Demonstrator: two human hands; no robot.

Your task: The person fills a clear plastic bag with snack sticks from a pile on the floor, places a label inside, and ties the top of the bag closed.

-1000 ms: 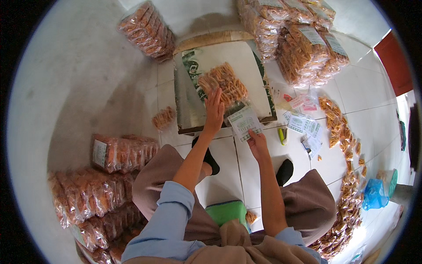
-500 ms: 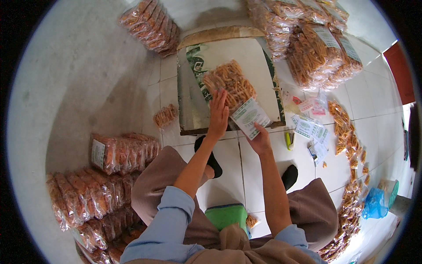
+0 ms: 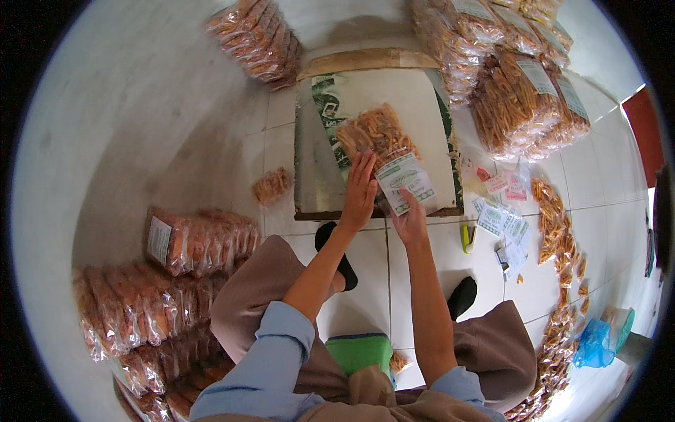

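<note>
Lying flat, left hand [image 3: 361, 191] on packet [image 3: 384, 133]

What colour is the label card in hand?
The label card is white with green print; clearest in head view.

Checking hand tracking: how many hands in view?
2: left hand against the snack bag, right hand holding the paper label at its lower edge. No others visible.
</note>
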